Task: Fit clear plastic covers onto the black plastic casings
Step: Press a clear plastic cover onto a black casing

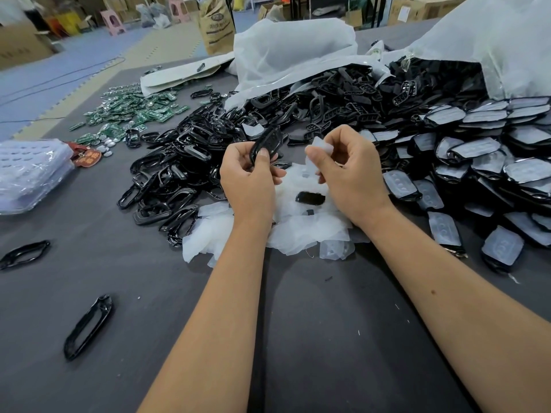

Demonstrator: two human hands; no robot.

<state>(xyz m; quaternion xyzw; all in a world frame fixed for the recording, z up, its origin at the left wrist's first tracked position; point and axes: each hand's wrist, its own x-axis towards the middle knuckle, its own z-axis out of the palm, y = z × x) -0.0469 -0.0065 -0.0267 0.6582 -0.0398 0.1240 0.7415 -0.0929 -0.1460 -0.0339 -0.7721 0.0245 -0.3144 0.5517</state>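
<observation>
Black casing (266, 146) sits gripped in our left hand (250, 177); our right hand (348, 174) pinches a clear cover (320, 147), hands apart above the cover pile (298, 228) on the counter (149, 293)

glossy black plastic casings (167, 174); frosted translucent plastic covers (301, 231); matt grey cloth table (149, 293); crinkled white plastic bags (286, 52)

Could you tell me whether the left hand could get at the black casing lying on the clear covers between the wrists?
Probably not as it stands: the left hand already grips a black casing. The path to the loose casing on the clear covers looks unobstructed once it is free.
</observation>
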